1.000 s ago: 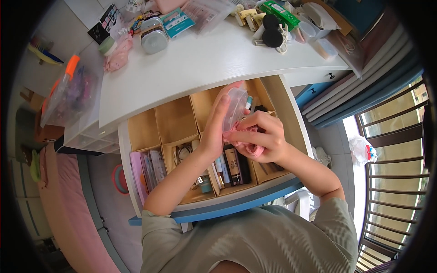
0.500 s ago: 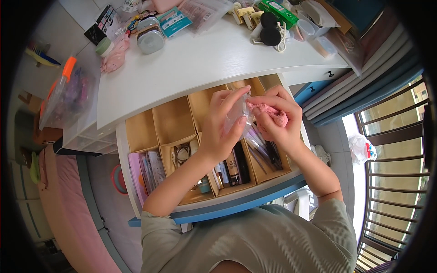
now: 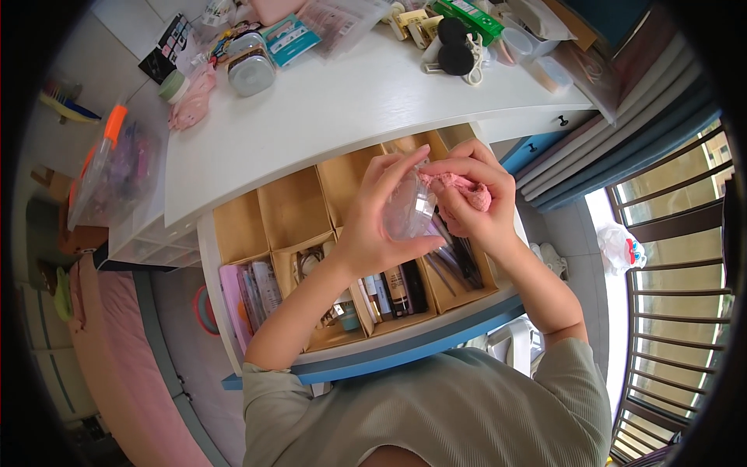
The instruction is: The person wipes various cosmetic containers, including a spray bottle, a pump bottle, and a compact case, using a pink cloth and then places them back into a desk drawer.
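Note:
A clear plastic container [image 3: 406,212] sits in my left hand [image 3: 368,214], its fingers wrapped around one side and the thumb stretched below. In my right hand [image 3: 482,206] is a crumpled pink cloth [image 3: 467,194], pinched so that part of it meets the container's upper edge. Both hands are held above an open drawer [image 3: 373,335] lined with brown cardboard dividers [image 3: 292,208]. Beneath them, its near compartments hold dark tubes [image 3: 412,286], a foundation tube [image 3: 395,289], slim pens or brushes [image 3: 459,261] and a small teal-based jar [image 3: 348,317].
On the white desk [image 3: 311,124] stand a lidded clear jar [image 3: 251,74], a pink cloth bundle [image 3: 193,101], black round puffs [image 3: 456,57] and a green box [image 3: 471,19]. A clear bin with orange handles [image 3: 124,163] is at the left. Grey curtains [image 3: 622,140] hang at the right.
My left thumb has moved down and away from the container's face, showing more of it. My right hand keeps the pink cloth against the upper edge.

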Demonstrator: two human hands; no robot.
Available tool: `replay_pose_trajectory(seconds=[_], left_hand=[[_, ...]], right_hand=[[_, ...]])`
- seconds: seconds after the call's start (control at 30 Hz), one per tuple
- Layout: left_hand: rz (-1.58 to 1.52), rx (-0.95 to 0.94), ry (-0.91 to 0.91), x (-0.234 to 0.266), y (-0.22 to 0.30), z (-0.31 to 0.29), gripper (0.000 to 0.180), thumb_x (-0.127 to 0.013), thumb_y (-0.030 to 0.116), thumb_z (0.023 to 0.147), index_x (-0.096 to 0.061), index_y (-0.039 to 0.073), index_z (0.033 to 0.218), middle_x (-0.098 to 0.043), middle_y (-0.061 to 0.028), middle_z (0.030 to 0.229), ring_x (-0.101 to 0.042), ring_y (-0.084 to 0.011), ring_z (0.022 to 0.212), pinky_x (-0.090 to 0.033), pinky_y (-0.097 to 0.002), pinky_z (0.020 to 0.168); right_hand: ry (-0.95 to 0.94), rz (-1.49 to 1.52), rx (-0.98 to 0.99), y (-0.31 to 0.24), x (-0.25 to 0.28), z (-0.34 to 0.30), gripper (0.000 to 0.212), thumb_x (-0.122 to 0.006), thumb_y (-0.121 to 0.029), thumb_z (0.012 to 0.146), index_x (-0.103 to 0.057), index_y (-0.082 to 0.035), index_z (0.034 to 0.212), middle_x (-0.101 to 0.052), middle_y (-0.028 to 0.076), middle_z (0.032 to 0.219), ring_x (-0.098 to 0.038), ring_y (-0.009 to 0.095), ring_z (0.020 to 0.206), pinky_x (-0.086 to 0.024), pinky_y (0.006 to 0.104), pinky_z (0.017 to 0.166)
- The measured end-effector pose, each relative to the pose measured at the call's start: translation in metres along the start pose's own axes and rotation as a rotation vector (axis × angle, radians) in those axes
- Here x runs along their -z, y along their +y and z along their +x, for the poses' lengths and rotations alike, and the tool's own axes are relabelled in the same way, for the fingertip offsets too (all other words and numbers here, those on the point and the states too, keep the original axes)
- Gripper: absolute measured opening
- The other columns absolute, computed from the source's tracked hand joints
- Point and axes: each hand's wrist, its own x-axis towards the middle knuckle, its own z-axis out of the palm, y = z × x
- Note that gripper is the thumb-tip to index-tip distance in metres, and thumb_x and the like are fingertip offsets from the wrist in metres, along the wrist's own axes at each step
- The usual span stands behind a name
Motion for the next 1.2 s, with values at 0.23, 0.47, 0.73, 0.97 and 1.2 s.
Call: replay_pose_trajectory(seconds=[0.23, 0.47, 0.73, 0.97, 1.2], left_hand=[[-0.175, 0.153, 0.038, -0.007, -0.002, -0.004, 0.073, -0.064, 0.015, 0.077, -0.028, 0.004, 0.140, -0.041, -0.0129, 0.130, -0.042, -0.0219, 0.120, -0.035, -0.0329, 0.098], [-0.809, 0.524, 0.180, -0.003, 0.004, -0.001, 0.045, -0.052, 0.024, 0.089, -0.043, 0.003, 0.128, -0.051, -0.0084, 0.125, -0.049, -0.0170, 0.114, -0.041, -0.0321, 0.095], [-0.972, 0.573, 0.270, -0.002, -0.001, 0.003, 0.040, -0.050, 0.033, 0.092, -0.050, 0.006, 0.121, -0.057, -0.0065, 0.117, -0.054, -0.0159, 0.108, -0.045, -0.0319, 0.090], [-1.088, 0.679, 0.326, -0.009, 0.000, 0.001, 0.043, -0.047, 0.037, 0.092, -0.047, 0.008, 0.124, -0.057, -0.0043, 0.115, -0.053, -0.0155, 0.109, -0.044, -0.0310, 0.091], [-1.371, 0.710, 0.238, -0.009, -0.017, -0.012, 0.038, -0.042, 0.036, 0.095, -0.049, 0.006, 0.117, -0.058, -0.0060, 0.110, -0.058, -0.0156, 0.098, -0.050, -0.0295, 0.082]], right_hand=[[0.056, 0.046, -0.022, 0.002, -0.002, -0.002, 0.028, -0.061, 0.002, 0.069, -0.068, -0.005, 0.096, -0.052, 0.007, 0.086, -0.052, 0.015, 0.076, -0.042, 0.0231, 0.067], [0.028, -0.258, 0.154, 0.000, -0.001, 0.002, 0.034, -0.064, 0.001, 0.066, -0.068, -0.006, 0.100, -0.056, 0.008, 0.086, -0.057, 0.017, 0.076, -0.047, 0.0264, 0.067], [0.031, -0.064, 0.066, -0.001, 0.002, 0.004, 0.027, -0.063, -0.001, 0.073, -0.067, -0.004, 0.100, -0.058, 0.009, 0.089, -0.058, 0.018, 0.082, -0.046, 0.0267, 0.072], [-0.006, -0.029, 0.147, 0.003, -0.004, -0.002, 0.027, -0.065, -0.003, 0.070, -0.068, -0.005, 0.097, -0.053, 0.007, 0.087, -0.054, 0.017, 0.078, -0.044, 0.0265, 0.069], [-0.076, -0.275, 0.608, 0.006, -0.006, -0.002, 0.025, -0.066, -0.005, 0.068, -0.069, -0.008, 0.092, -0.052, 0.005, 0.078, -0.053, 0.018, 0.065, -0.044, 0.0263, 0.054]])
